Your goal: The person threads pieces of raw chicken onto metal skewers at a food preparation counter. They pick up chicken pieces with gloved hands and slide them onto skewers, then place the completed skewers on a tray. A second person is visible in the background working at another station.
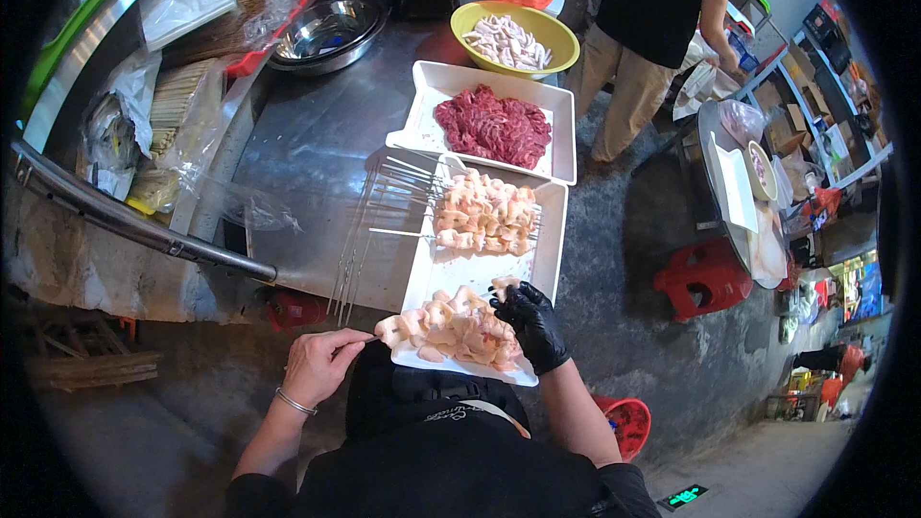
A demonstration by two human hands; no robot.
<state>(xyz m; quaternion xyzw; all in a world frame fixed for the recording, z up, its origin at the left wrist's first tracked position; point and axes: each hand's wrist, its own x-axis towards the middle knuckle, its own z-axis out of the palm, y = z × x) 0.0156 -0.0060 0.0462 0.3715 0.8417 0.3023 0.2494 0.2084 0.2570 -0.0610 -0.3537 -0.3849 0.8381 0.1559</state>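
Note:
My bare left hand (321, 364), with a bracelet at the wrist, pinches the end of a skewer at the left of the near white tray (552, 259). Pale pieces of meat (411, 328) are threaded on that skewer. Over the tray's right side, my right hand (533, 326), in a black glove, has its fingers closed on a pale piece of meat (506, 286). Loose pale meat pieces (475, 334) lie heaped between my hands at the tray's near end. Finished-looking skewers (487, 213) are stacked behind them, their metal ends pointing left.
Bare metal skewers (355, 259) lie on the steel table (307, 163). Beyond is a white tray of red meat (494, 127), then a yellow bowl (566, 43) of pale pieces. Steel bowls (331, 43) stand at the back left. A person (657, 10) stands at the back right, near a red stool (703, 278).

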